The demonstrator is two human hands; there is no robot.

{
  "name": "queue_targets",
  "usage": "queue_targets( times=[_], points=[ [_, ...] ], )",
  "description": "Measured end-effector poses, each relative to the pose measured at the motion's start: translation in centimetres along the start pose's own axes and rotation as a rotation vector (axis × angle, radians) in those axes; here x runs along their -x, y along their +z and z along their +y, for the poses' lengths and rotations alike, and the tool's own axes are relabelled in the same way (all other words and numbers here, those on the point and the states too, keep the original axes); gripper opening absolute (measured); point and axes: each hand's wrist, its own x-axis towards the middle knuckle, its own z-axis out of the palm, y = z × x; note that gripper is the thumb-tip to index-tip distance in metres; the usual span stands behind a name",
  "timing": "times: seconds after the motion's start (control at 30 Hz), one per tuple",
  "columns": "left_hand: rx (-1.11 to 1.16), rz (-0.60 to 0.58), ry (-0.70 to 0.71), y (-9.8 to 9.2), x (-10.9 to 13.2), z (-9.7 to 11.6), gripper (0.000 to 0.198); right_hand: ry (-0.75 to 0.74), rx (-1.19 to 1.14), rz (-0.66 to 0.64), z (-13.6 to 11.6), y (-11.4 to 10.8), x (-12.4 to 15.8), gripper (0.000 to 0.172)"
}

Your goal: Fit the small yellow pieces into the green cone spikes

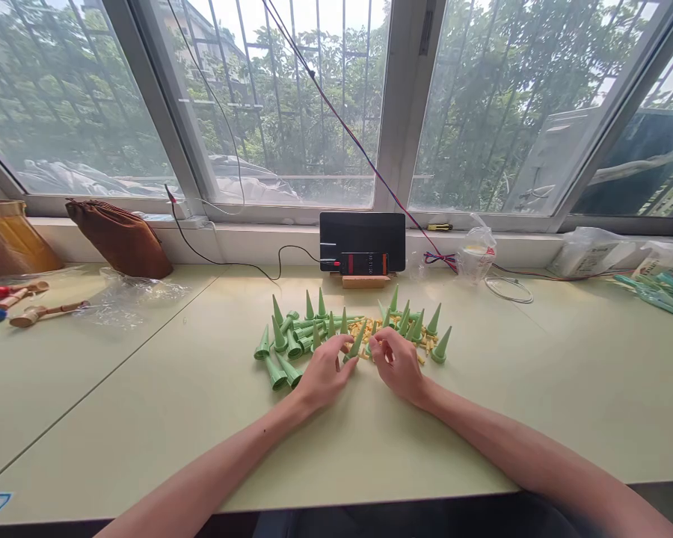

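Observation:
My left hand (325, 371) has its thumb and fingers closed about the base of a green pointed cone (359, 338), which stands tilted with its tip up. Opposite it, my right hand (399, 366) is curled, thumb and forefinger pinched together beside a pile of small yellow pieces (360, 329). What the pinch holds, if anything, is hidden. More green cones stand upright around the pile, one of them at its right edge (441, 346). To the left, several cones lie on their sides, including one with its ribbed base toward me (277, 376).
Behind the pile, a phone (364, 263) leans against a dark tablet (362, 228) on a small brown stand (364, 282). A plastic cup in a bag (478, 258) stands at the back right. Wooden toys (48, 314) and clear wrapping (123, 299) lie at left on the table (482, 463).

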Motion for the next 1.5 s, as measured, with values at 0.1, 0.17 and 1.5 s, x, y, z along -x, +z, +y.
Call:
queue_targets(
  times=[0.1,0.17,1.5],
  points=[
    [-0.087,0.004,0.030,0.3,0.2,-0.5,0.027,-0.006,0.030,0.002,0.1,0.0,0.0,0.021],
    [-0.120,-0.001,0.035,0.3,0.2,-0.6,0.025,-0.008,0.049,-0.002,0.2,0.1,0.1,0.024],
    [-0.100,0.182,0.174,0.4,0.7,0.1,0.048,-0.069,0.681,-0.442,-1.5,-1.7,-1.5,0.040]
  ],
)
